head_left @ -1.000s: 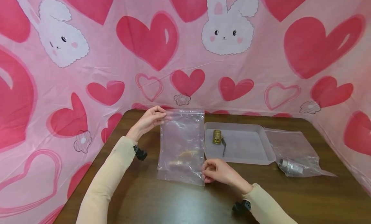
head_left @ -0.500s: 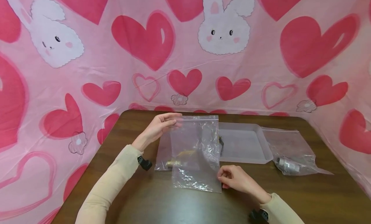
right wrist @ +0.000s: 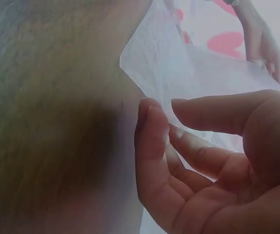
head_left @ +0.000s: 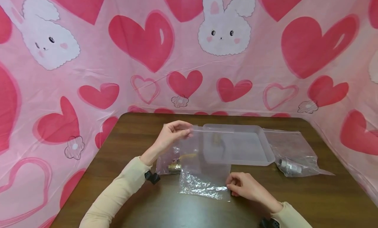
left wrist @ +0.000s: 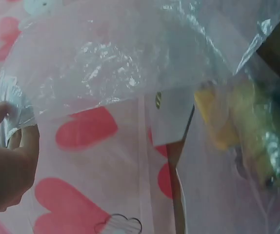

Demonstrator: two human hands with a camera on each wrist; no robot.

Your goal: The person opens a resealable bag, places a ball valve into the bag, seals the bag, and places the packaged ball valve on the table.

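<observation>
A clear zip bag (head_left: 206,185), flat with nothing visible inside, hangs between my two hands above the table. My left hand (head_left: 174,134) pinches its top left corner near the zip strip, as the left wrist view also shows. Lower down, the right hand (head_left: 245,187) pinches the bag's right edge between thumb and fingertips, seen close in the right wrist view. Behind it lies a second clear bag (head_left: 163,164) with a brass ball valve (left wrist: 262,126) and its yellow handle (left wrist: 213,117) inside, partly covered by the held bag.
A shallow translucent tray (head_left: 270,151) stands at the back; a brass valve (head_left: 217,138) with a dark lever shows blurred through the held bag. To its right lies a bag (head_left: 295,144) with a silver metal fitting (head_left: 290,165). A patterned cloth hangs behind the table.
Both hands have carried the held bag rightward and toward me, tilting it flatter. The second bag with the brass valve has come into view behind it.
</observation>
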